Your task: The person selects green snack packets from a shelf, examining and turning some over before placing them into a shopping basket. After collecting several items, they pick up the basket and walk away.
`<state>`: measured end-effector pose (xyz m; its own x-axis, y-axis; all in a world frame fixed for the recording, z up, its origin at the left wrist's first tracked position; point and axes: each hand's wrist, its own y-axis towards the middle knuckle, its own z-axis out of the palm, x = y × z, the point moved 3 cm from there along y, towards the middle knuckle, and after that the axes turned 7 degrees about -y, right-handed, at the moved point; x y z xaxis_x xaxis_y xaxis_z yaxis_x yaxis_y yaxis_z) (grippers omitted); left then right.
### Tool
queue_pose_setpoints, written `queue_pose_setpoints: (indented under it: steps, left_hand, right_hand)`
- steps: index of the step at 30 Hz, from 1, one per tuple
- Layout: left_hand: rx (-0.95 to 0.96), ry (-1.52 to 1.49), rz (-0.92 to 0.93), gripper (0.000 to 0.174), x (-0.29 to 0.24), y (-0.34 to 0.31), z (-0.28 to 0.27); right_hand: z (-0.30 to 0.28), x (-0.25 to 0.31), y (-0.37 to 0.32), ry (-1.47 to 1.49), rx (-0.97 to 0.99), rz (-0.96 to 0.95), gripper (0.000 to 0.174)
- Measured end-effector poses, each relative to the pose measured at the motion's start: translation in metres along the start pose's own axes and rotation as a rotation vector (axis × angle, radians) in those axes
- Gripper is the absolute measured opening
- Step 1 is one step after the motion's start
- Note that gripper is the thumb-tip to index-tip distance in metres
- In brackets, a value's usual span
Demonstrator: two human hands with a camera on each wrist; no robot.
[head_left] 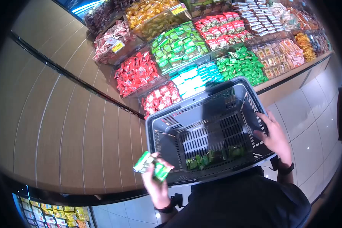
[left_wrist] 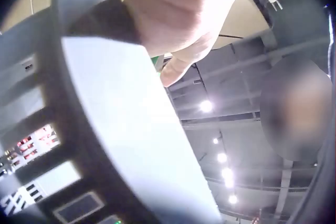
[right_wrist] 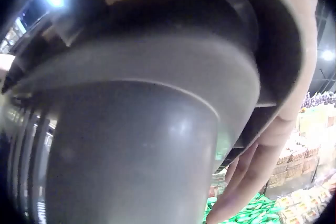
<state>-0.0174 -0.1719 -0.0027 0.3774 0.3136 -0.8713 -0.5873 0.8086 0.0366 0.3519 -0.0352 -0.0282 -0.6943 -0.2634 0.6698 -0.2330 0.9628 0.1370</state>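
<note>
Currently, my left grip point(head_left: 155, 187) is pinching green-and-white plastic packets point(head_left: 161, 171) at the left rim of the gray slotted plastic basket point(head_left: 186, 108); my right grip point(head_left: 276, 138) is holding its right rim. Dark-green packets point(head_left: 203, 159) are lying inside.

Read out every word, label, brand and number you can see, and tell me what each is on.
No text is readable.
Yellow price tags on the bins: too small.
Green packet in the left hand: print blurred.
Green packets in the basket: too small.
Red packets: too small.
</note>
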Motion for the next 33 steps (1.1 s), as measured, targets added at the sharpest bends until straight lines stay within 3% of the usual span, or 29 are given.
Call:
queue_pose_setpoints:
  steps: [3, 4, 5, 6, 7, 9, 11, 13, 15, 19, 21, 23, 25, 27, 29, 33]
  left_hand:
    - [0.037, -0.301, -0.073, 0.042, -0.048, -0.004, 0.029]
    - [0.142, -0.323, -0.103, 0.042, -0.061, 0.004, 0.037]
    - [0.246, -0.343, -0.129, 0.042, -0.071, 0.011, 0.046]
    - [0.177, -0.312, -0.137, 0.043, -0.077, 0.019, 0.058]
    - [0.242, -0.419, -0.171, 0.046, -0.078, 0.033, 0.066]
    - [0.25, -0.305, -0.272, 0.041, -0.077, 0.058, 0.094]
    - [0.31, -0.36, -0.407, 0.039, -0.061, 0.082, 0.117]
    - [0.303, -0.358, -0.499, 0.041, -0.038, 0.103, 0.13]
    - [0.474, -0.317, -0.588, 0.048, -0.006, 0.121, 0.129]
    - [0.431, -0.319, -0.735, 0.049, 0.027, 0.134, 0.126]
    - [0.448, -0.325, -0.786, 0.048, 0.035, 0.142, 0.125]
    - [0.484, -0.338, -0.811, 0.041, 0.039, 0.157, 0.127]
    - [0.463, -0.057, -0.682, 0.035, 0.045, 0.179, 0.13]
    - [0.474, -0.014, -0.634, 0.032, 0.047, 0.203, 0.139]
    - [0.38, -0.062, -0.458, 0.033, 0.053, 0.233, 0.145]
    - [0.318, -0.224, -0.431, 0.032, 0.098, 0.304, 0.155]
  right_hand:
    - [-0.009, 0.006, -0.003, 0.056, -0.099, -0.065, 0.062]
    - [-0.008, 0.0, -0.003, 0.058, -0.109, -0.011, 0.064]
    - [-0.011, 0.003, -0.002, 0.064, -0.055, 0.031, 0.064]
    - [-0.013, 0.002, -0.003, -0.041, -0.012, 0.001, 0.064]
    - [-0.015, 0.001, 0.0, -0.143, 0.026, -0.033, 0.065]
    - [-0.038, 0.01, 0.017, -0.199, 0.109, -0.074, 0.064]
    - [-0.069, 0.04, 0.047, -0.14, 0.225, -0.255, 0.058]
    - [-0.084, 0.072, 0.089, -0.156, 0.196, -0.473, 0.043]
    - [-0.083, 0.102, 0.136, -0.173, 0.293, -0.565, 0.041]
    - [-0.022, 0.119, 0.245, -0.312, 0.075, -0.874, 0.037]
    - [0.013, 0.12, 0.302, -0.209, 0.161, -0.663, 0.04]
    - [0.058, 0.096, 0.369, 0.083, 0.267, -0.407, 0.039]
    - [0.088, 0.091, 0.402, 0.29, 0.31, -0.043, 0.036]
    - [0.102, 0.093, 0.416, 0.274, 0.24, 0.014, 0.034]
    - [0.112, 0.093, 0.426, 0.268, 0.166, 0.068, 0.033]
    - [0.131, 0.081, 0.447, 0.388, 0.128, 0.115, 0.032]
